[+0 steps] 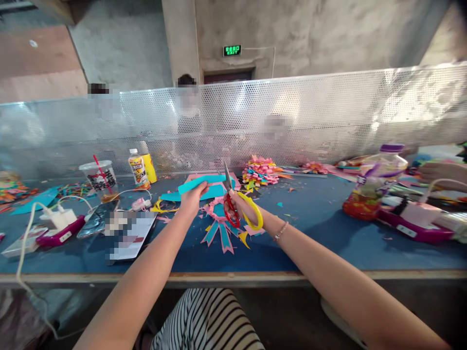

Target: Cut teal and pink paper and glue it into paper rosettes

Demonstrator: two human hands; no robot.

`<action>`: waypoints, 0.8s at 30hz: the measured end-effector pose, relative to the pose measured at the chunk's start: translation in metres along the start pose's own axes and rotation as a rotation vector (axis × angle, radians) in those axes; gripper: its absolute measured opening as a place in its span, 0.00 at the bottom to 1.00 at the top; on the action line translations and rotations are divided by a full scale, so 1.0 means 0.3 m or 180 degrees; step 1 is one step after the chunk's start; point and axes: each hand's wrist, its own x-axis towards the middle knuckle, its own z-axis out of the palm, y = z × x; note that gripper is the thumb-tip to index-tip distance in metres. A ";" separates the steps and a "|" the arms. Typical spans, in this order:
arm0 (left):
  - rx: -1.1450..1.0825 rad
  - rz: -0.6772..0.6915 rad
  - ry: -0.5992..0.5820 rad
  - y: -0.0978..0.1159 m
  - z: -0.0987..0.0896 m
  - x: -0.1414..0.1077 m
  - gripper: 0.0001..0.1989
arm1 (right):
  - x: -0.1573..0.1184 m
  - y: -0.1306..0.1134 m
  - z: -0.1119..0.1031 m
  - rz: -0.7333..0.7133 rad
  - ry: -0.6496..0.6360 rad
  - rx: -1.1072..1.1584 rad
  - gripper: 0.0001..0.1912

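Note:
My left hand (194, 197) pinches a strip of bright blue paper (191, 183) over the middle of the table. My right hand (245, 208) is closed around scissors (258, 219) with one red and one yellow handle loop. Their blades point up and away, beside the right end of the strip; whether they touch it I cannot tell. Below my hands lies a pink and blue paper rosette (221, 236) with forked ribbon tails, partly hidden by the scissors. More blue and pink paper sheets lie behind the strip.
A pile of pink, blue and yellow paper pieces (260, 172) sits behind my right hand. On the left are a phone (133, 238), a cup with a straw (100, 180), a bottle (138, 169) and a power strip (60, 232). A large bottle (375, 184) stands right, before a perforated metal screen (314, 114).

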 end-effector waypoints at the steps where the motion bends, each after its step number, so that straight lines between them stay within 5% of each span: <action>1: 0.0017 -0.0003 0.0001 0.003 0.002 -0.002 0.15 | 0.002 0.002 0.000 0.0012 0.0039 -0.0011 0.24; 17: -0.0048 -0.0204 0.0270 -0.028 -0.038 0.043 0.12 | -0.011 -0.057 0.005 0.0589 0.0550 -0.0597 0.25; 21: 0.0138 -0.0319 0.0209 -0.027 -0.053 0.054 0.10 | -0.004 -0.082 -0.071 0.0533 0.0859 -0.1017 0.23; 24: 0.0340 -0.0378 0.0132 -0.028 -0.065 0.064 0.11 | -0.002 -0.076 -0.193 0.0389 0.1679 -0.2605 0.17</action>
